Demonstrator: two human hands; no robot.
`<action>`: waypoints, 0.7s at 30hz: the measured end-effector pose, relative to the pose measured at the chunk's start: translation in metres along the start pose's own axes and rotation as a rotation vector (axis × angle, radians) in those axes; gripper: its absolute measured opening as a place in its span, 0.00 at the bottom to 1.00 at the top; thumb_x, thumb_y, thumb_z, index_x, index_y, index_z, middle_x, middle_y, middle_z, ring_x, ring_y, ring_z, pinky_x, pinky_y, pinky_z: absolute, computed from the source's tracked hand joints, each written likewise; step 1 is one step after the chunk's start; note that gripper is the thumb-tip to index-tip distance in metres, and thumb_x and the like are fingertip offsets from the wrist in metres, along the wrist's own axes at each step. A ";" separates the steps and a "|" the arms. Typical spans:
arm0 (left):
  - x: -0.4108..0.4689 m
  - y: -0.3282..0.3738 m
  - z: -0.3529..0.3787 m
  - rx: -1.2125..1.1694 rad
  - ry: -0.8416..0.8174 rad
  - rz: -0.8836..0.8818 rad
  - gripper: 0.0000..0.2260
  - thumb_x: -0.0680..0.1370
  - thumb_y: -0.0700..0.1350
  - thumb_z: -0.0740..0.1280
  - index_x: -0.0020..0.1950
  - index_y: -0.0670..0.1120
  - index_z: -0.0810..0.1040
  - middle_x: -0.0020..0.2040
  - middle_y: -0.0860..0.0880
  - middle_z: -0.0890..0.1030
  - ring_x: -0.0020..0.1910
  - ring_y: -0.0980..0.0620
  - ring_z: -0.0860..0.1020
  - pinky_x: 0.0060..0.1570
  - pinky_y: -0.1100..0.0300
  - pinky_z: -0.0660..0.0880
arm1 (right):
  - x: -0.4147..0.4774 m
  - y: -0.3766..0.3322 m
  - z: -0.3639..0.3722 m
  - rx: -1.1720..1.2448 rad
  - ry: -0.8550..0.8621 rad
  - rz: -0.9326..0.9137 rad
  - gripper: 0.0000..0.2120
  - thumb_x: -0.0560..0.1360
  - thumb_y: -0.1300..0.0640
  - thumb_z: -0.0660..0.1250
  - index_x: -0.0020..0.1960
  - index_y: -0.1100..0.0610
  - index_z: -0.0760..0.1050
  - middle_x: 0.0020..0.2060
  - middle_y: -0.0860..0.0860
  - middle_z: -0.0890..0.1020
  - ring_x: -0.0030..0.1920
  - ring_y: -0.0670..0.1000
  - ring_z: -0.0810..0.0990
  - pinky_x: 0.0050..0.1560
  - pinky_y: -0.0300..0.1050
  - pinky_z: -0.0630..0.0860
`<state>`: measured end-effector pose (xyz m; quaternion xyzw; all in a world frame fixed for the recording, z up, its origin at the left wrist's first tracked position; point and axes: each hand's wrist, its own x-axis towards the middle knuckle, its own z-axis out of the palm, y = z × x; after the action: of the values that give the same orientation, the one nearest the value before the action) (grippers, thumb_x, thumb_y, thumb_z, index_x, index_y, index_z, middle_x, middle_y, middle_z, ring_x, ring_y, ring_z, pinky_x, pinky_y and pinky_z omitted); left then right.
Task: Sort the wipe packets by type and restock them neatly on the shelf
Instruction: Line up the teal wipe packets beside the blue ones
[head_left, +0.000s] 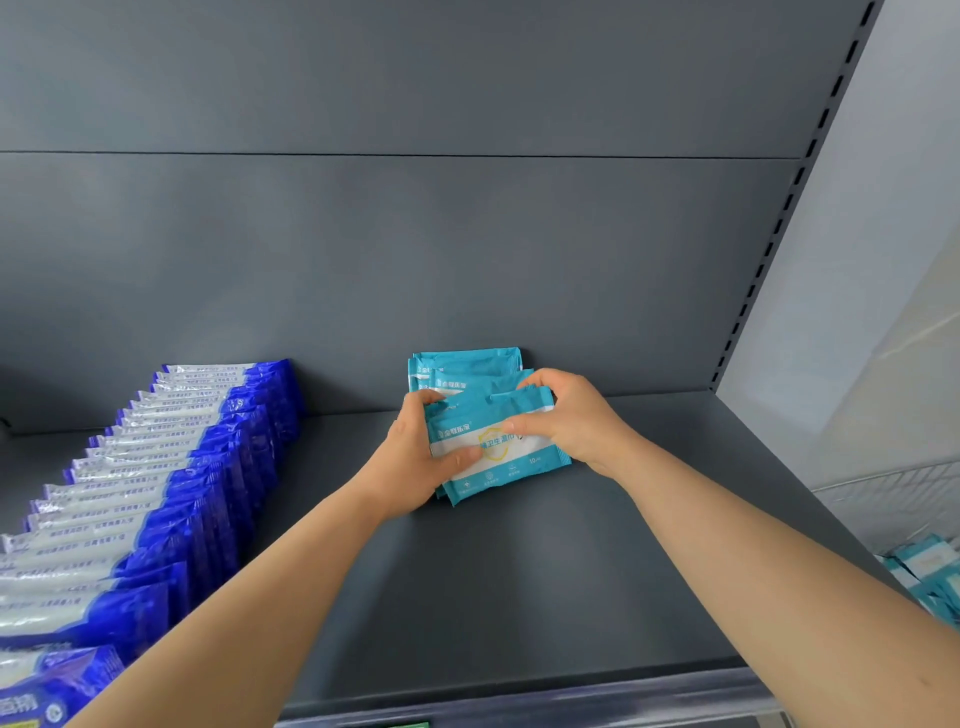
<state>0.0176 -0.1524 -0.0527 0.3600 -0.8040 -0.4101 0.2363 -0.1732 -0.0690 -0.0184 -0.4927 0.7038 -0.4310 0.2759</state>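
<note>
Several teal wipe packets (491, 415) stand in a small leaning bunch at the back of the grey shelf (519, 582), against the back panel. My left hand (415, 457) grips the bunch from its left side, thumb across the front packet. My right hand (571, 421) grips it from the right, fingers curled over the top edge. A long row of blue and white wipe packets (171, 478) stands along the shelf's left side, running from the back toward the front edge.
More teal packets (930, 571) lie in a white wire basket (893, 493) at the lower right, outside the shelf. A slotted upright (789, 208) bounds the shelf on the right. Bare shelf lies between the blue row and the teal bunch.
</note>
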 end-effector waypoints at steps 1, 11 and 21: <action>-0.001 0.000 -0.001 -0.011 0.016 0.004 0.29 0.72 0.51 0.74 0.63 0.54 0.58 0.59 0.53 0.72 0.54 0.54 0.76 0.51 0.60 0.77 | 0.001 -0.001 0.000 -0.003 -0.013 -0.005 0.18 0.67 0.57 0.78 0.54 0.51 0.76 0.52 0.48 0.81 0.49 0.49 0.82 0.42 0.40 0.77; -0.012 -0.005 -0.009 0.214 0.139 -0.080 0.47 0.60 0.71 0.70 0.72 0.52 0.59 0.56 0.55 0.75 0.52 0.55 0.77 0.53 0.53 0.77 | -0.002 0.018 0.006 0.058 -0.133 0.124 0.16 0.70 0.50 0.75 0.55 0.53 0.78 0.51 0.46 0.84 0.49 0.45 0.83 0.52 0.46 0.80; 0.003 -0.007 -0.011 -0.089 -0.005 0.040 0.35 0.74 0.44 0.71 0.72 0.58 0.53 0.63 0.68 0.67 0.61 0.73 0.69 0.61 0.67 0.70 | 0.010 0.016 0.020 -0.029 -0.060 0.014 0.41 0.66 0.48 0.78 0.71 0.50 0.57 0.61 0.41 0.72 0.61 0.43 0.73 0.51 0.37 0.72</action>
<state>0.0261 -0.1631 -0.0525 0.3322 -0.7926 -0.4415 0.2579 -0.1679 -0.0825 -0.0412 -0.5044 0.7049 -0.4037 0.2926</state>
